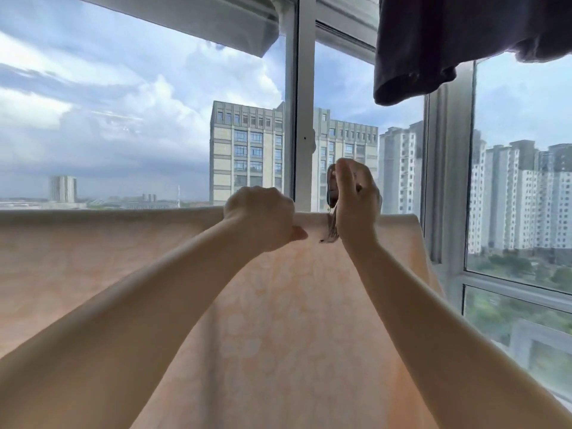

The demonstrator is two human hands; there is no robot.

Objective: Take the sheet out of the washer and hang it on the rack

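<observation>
A pale peach sheet [130, 261] with a faint white flower print hangs draped over a rail that it hides; its top fold runs level across the view. My left hand [260, 218] is closed on the top fold near the middle. Just to its right, my right hand [356, 199] grips a small dark clothes peg [331, 187] set at the sheet's top edge. The washer is out of view.
A dark garment [433, 44] hangs at the top right. Straight behind the sheet stand large windows with white frames [305, 88], with tall buildings and cloudy sky outside. The sheet's right edge ends near the window frame at the right.
</observation>
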